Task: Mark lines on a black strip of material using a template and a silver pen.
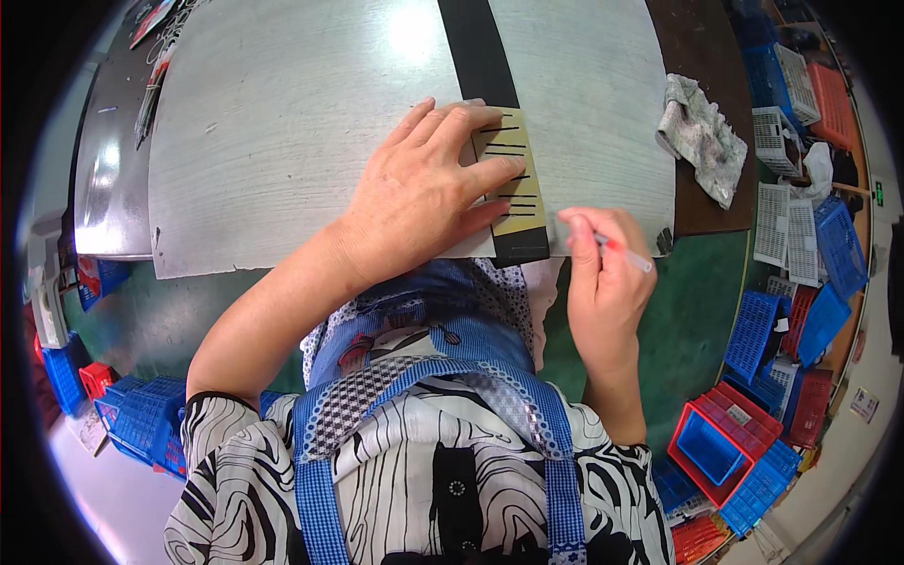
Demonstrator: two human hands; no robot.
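A long black strip (pixel 480 52) runs from the far edge of the grey wood-grain board (pixel 273 122) to its near edge. On the strip lies a yellow card (pixel 521 222) crossed by several short black lines. My left hand (pixel 424 184) rests over the card's left side with its fingers spread, pressing down and hiding part of it. To the right of the card, my right hand (pixel 607 273) grips a slim, clear-barrelled pen (pixel 641 261) with some red in it. The pen's tip is blurred or hidden behind the fingers, and this hand is apart from the strip.
A crumpled grey rag (pixel 702 141) lies at the board's right edge, partly on the dark table (pixel 702 47). Thin wires (pixel 155 80) lie at the far left. Blue, red and white plastic baskets (pixel 753 334) are stacked at the right, with more blue baskets (pixel 141 419) at the lower left.
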